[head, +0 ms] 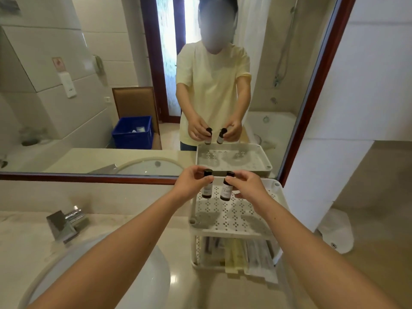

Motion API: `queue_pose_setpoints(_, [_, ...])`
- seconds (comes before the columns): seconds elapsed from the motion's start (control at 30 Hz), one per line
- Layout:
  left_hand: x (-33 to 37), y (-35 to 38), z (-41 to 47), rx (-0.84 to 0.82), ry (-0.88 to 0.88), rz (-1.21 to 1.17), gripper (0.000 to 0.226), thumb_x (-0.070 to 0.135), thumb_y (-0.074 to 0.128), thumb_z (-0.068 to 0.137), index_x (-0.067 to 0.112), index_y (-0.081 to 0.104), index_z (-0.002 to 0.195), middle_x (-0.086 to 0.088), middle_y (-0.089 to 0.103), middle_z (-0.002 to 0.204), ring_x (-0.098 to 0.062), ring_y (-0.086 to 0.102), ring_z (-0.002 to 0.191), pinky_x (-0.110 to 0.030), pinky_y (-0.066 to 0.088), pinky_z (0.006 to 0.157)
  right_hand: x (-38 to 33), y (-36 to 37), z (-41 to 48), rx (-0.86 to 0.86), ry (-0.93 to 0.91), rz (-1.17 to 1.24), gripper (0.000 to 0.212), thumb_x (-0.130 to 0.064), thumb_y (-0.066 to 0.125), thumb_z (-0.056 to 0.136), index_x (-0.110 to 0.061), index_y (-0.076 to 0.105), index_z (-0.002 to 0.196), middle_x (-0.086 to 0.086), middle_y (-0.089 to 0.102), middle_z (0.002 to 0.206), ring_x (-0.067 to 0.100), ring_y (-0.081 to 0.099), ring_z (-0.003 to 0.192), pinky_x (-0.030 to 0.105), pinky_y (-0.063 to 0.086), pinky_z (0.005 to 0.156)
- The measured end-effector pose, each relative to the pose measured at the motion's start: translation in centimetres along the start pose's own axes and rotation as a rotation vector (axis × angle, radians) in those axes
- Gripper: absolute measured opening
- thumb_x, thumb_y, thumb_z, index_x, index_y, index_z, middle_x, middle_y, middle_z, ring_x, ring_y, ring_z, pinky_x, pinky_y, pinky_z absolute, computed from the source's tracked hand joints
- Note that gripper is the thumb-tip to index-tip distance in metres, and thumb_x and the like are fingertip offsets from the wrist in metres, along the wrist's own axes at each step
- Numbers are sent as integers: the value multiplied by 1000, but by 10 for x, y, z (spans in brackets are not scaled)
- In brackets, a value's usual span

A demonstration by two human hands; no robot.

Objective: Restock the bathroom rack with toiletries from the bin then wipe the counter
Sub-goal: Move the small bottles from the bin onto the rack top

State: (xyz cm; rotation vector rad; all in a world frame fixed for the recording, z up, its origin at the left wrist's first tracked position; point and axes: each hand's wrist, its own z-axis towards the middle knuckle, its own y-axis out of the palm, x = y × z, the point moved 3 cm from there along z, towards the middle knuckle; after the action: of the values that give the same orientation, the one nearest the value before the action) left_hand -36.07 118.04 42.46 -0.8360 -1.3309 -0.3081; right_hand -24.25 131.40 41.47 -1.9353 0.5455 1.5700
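Note:
A white two-tier plastic rack [227, 229] stands on the counter against the mirror. My left hand [191, 184] pinches a small dark bottle [207, 190] with a white label by its cap. My right hand [247, 186] pinches a second, matching bottle [227, 192]. Both bottles hang upright side by side at the back of the perforated top shelf; whether they touch it cannot be told. The lower shelf holds several wrapped packets [240, 253]. The blue bin [133, 132] shows only as a reflection in the mirror, behind me.
A white basin [142, 284] with a chrome tap [66, 221] lies left of the rack on the beige counter [26, 237]. The mirror's dark wooden frame [89, 177] runs along the back. A white wall corner [312, 175] stands right of the rack.

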Motion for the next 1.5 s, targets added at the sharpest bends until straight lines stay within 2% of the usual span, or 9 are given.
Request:
queue_pose_setpoints(0.17, [-16, 5, 43, -13, 15, 126, 22, 22, 72, 85, 21, 62, 105, 5, 67, 96, -11, 64, 90, -25, 52, 80, 11, 9, 42, 19, 3, -51, 21, -20, 70, 86, -15, 65, 106, 2, 68, 103, 18, 65, 93, 28, 51, 66])
queue_pose_setpoints(0.33, [-33, 7, 76, -46, 46, 320, 25, 25, 76, 80, 21, 69, 104, 7, 71, 91, -7, 67, 83, -32, 57, 76, 21, 23, 76, 19, 6, -100, 23, -15, 72, 84, -13, 66, 106, 4, 68, 100, 15, 63, 85, 28, 51, 65])
queue_pose_setpoints(0.53, [-55, 3, 96, -32, 48, 440, 29, 32, 76, 78, 24, 70, 105, 9, 70, 89, -7, 63, 79, -32, 54, 74, 34, 36, 98, 27, 2, -117, 26, -12, 74, 82, -12, 68, 107, 3, 71, 97, 14, 66, 86, 29, 52, 76])
queue_pose_setpoints(0.63, [-62, 1, 99, -17, 52, 446, 28, 32, 76, 78, 26, 70, 104, 10, 70, 89, -6, 61, 77, -30, 51, 71, 35, 40, 101, 35, -5, -114, 25, -9, 75, 81, -14, 69, 104, -2, 70, 90, 9, 64, 79, 27, 53, 75])
queue_pose_setpoints(0.87, [-69, -2, 104, 11, 66, 439, 26, 35, 76, 77, 29, 70, 102, 14, 70, 92, -3, 61, 79, -25, 47, 66, 35, 49, 105, 19, -37, -146, 25, -8, 73, 82, -12, 70, 106, -4, 69, 88, 8, 65, 82, 26, 53, 80])
queue_pose_setpoints(1.0, [-71, -2, 106, 12, 58, 429, 30, 36, 76, 78, 27, 69, 105, 13, 70, 96, -3, 62, 82, -27, 52, 72, 36, 51, 105, 12, -42, -135, 29, -3, 72, 82, -8, 69, 110, 1, 71, 95, 10, 66, 87, 21, 51, 79])
queue_pose_setpoints(1.13, [-72, -3, 106, 5, 62, 426, 38, 36, 77, 77, 25, 68, 112, 10, 70, 100, -5, 63, 85, -30, 54, 78, 39, 51, 106, 16, -28, -106, 35, 1, 72, 79, -8, 67, 114, 4, 71, 100, 12, 66, 91, 22, 51, 81])
queue_pose_setpoints(1.27, [-71, -3, 103, -5, 64, 418, 46, 33, 79, 76, 22, 65, 119, 9, 69, 106, -5, 63, 88, -31, 54, 82, 41, 50, 106, 15, 8, -91, 42, 3, 73, 76, -11, 66, 115, 4, 71, 104, 16, 67, 95, 25, 55, 75])
queue_pose_setpoints(1.5, [-64, -5, 81, 55, 42, 337, 48, 27, 78, 78, 27, 59, 122, 10, 63, 106, -5, 63, 88, -28, 54, 79, 35, 41, 87, 56, -11, -89, 41, 0, 74, 75, -19, 64, 111, -3, 65, 109, 12, 60, 106, 33, 51, 94])
